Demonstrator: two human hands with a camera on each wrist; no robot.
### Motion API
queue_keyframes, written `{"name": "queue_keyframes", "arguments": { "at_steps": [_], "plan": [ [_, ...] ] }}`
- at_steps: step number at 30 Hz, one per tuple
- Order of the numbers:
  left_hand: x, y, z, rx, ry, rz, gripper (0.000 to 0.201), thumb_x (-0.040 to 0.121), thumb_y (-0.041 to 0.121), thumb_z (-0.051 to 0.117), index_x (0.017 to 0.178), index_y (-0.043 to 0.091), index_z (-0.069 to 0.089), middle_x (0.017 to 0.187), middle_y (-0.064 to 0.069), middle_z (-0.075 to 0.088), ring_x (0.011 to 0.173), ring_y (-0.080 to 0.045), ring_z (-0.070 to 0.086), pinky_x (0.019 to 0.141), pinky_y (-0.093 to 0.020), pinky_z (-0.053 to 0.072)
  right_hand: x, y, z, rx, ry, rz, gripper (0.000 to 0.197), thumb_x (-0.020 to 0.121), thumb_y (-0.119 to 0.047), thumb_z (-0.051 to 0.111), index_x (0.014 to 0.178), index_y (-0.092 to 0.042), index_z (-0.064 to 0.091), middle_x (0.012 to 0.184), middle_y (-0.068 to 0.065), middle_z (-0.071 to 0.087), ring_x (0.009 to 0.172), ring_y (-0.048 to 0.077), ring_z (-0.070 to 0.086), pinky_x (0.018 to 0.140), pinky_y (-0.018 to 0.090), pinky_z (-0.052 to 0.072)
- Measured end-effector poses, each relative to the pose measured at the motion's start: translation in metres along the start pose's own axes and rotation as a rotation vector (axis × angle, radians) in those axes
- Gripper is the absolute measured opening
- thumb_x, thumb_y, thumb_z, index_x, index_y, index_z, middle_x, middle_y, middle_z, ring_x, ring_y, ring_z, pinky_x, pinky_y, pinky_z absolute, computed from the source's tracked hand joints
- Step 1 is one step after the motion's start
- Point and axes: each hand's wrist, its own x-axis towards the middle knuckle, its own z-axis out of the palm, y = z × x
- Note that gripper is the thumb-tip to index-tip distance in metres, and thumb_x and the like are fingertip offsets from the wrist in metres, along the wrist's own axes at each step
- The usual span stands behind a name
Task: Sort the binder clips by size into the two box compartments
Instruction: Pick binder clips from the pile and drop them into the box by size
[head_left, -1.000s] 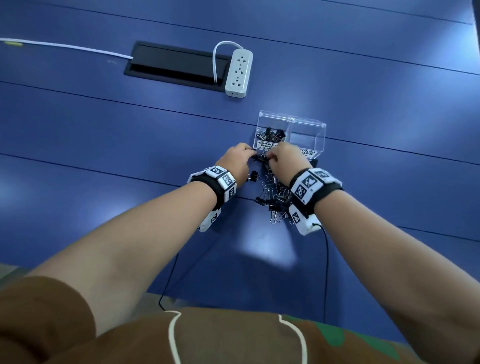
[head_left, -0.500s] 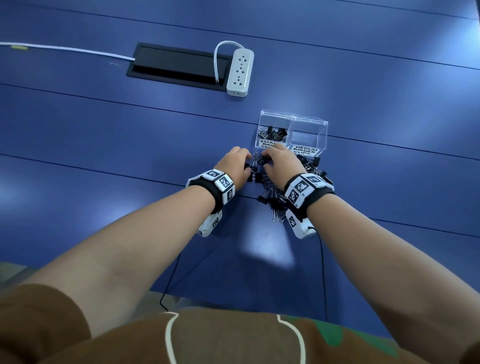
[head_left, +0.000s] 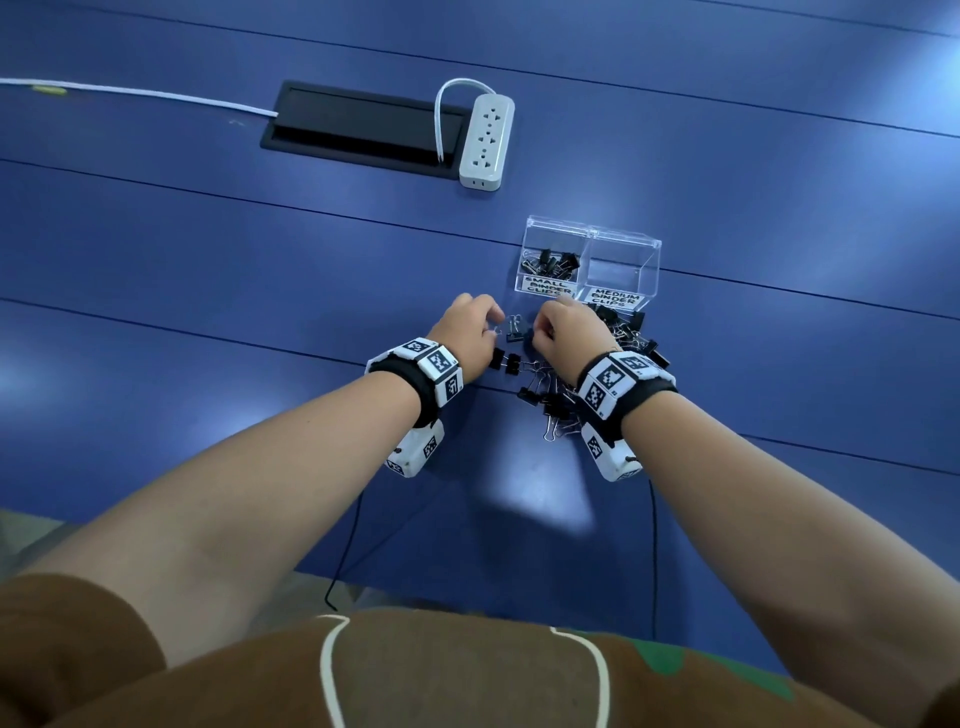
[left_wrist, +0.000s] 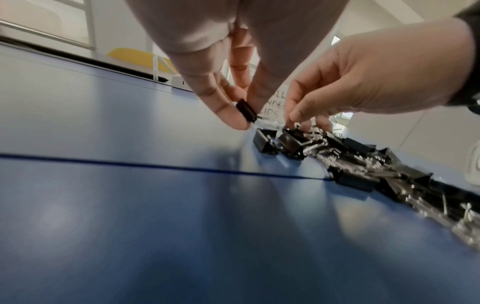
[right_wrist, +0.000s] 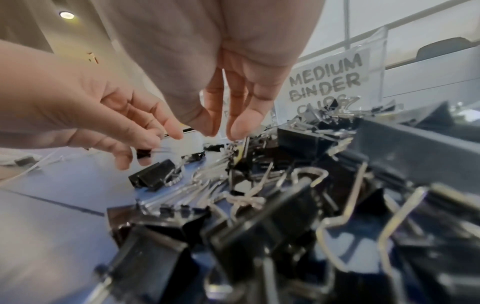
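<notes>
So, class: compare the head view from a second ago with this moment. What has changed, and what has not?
Both hands drew back from the box front. The left hand now pinches a small clip; the right hand reaches its fingers into the clip pile. The box and power strip stayed put.

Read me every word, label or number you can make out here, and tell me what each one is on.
"SMALL BINDER CLIPS": label on the left box compartment.
"MEDIUM BINDER CLIPS": label on the right box compartment.
Wristbands: black-and-white square code patterns only, no readable words.
Power strip: no readable text.
</notes>
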Motion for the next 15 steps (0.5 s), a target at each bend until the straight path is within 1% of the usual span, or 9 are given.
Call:
{"name": "queue_keyframes", "arguments": {
  "at_steps": [2, 3, 5, 7, 9, 11, 13, 15],
  "plan": [
    [0.001, 0.004, -0.004, -0.042, 0.036, -0.013, 0.030, 0.090, 0.004, 0.044, 0.116, 0.010, 0.055, 0.105, -0.007, 0.046, 0.083, -0.018, 0.049, 0.086, -0.030, 0.047, -0.004, 0.001, -0.005, 0.002, -0.006, 0.023, 0.011, 0.087, -0.011, 0.050, 0.090, -0.006, 0.060, 0.098, 0.011, 0.060, 0.085, 0.025, 0.055, 0.081, 0.037, 0.050],
    [0.002, 0.006, -0.006, -0.049, 0.046, -0.024, 0.033, 0.090, 0.004, 0.042, 0.120, 0.010, 0.054, 0.111, -0.009, 0.049, 0.087, -0.019, 0.051, 0.088, -0.031, 0.046, -0.005, 0.002, -0.007, 0.008, -0.012, 0.035, 0.011, 0.086, -0.011, 0.050, 0.090, -0.007, 0.060, 0.097, 0.011, 0.061, 0.083, 0.024, 0.055, 0.080, 0.037, 0.051],
    [0.004, 0.010, -0.006, -0.040, 0.056, -0.064, 0.037, 0.092, 0.006, 0.039, 0.126, 0.011, 0.052, 0.121, -0.013, 0.055, 0.099, -0.025, 0.057, 0.090, -0.033, 0.048, -0.007, 0.005, -0.007, 0.042, -0.001, 0.051, 0.010, 0.085, -0.010, 0.051, 0.089, -0.008, 0.060, 0.097, 0.009, 0.060, 0.083, 0.023, 0.055, 0.083, 0.038, 0.052],
    [0.006, 0.015, -0.004, -0.016, 0.046, -0.144, 0.037, 0.094, 0.010, 0.035, 0.127, 0.014, 0.050, 0.120, -0.016, 0.057, 0.099, -0.033, 0.060, 0.084, -0.037, 0.050, -0.006, 0.006, -0.004, 0.071, 0.035, 0.037, 0.014, 0.086, -0.010, 0.052, 0.095, -0.008, 0.062, 0.101, 0.007, 0.056, 0.091, 0.022, 0.054, 0.089, 0.036, 0.050],
    [0.008, 0.019, 0.002, 0.034, 0.040, -0.194, 0.032, 0.094, 0.013, 0.033, 0.122, 0.013, 0.050, 0.116, -0.017, 0.058, 0.101, -0.033, 0.057, 0.082, -0.037, 0.048, -0.003, 0.005, -0.002, 0.065, 0.042, 0.016, 0.023, 0.087, -0.009, 0.053, 0.107, -0.007, 0.061, 0.110, 0.009, 0.053, 0.106, 0.025, 0.050, 0.097, 0.033, 0.044],
    [0.009, 0.020, 0.008, 0.082, 0.052, -0.174, 0.026, 0.096, 0.019, 0.036, 0.112, 0.007, 0.052, 0.110, -0.016, 0.062, 0.104, -0.032, 0.053, 0.080, -0.038, 0.046, 0.001, 0.002, 0.000, 0.010, -0.005, 0.036, 0.028, 0.087, -0.009, 0.053, 0.114, -0.007, 0.059, 0.118, 0.012, 0.050, 0.114, 0.029, 0.046, 0.099, 0.035, 0.041],
    [0.010, 0.019, 0.014, 0.130, 0.057, -0.160, 0.028, 0.094, 0.031, 0.046, 0.105, 0.006, 0.053, 0.105, -0.014, 0.064, 0.104, -0.032, 0.052, 0.079, -0.039, 0.045, 0.004, 0.001, 0.000, -0.048, -0.047, 0.082, 0.028, 0.086, -0.009, 0.054, 0.114, -0.006, 0.058, 0.121, 0.013, 0.048, 0.113, 0.032, 0.047, 0.096, 0.038, 0.043],
    [0.011, 0.018, 0.018, 0.228, 0.036, -0.163, 0.037, 0.090, 0.041, 0.054, 0.105, 0.007, 0.053, 0.108, -0.013, 0.062, 0.106, -0.032, 0.052, 0.083, -0.041, 0.046, 0.005, 0.000, -0.001, -0.061, -0.068, 0.116, 0.026, 0.086, -0.007, 0.052, 0.111, -0.005, 0.059, 0.121, 0.013, 0.047, 0.108, 0.033, 0.051, 0.090, 0.039, 0.047]
  ]
}}
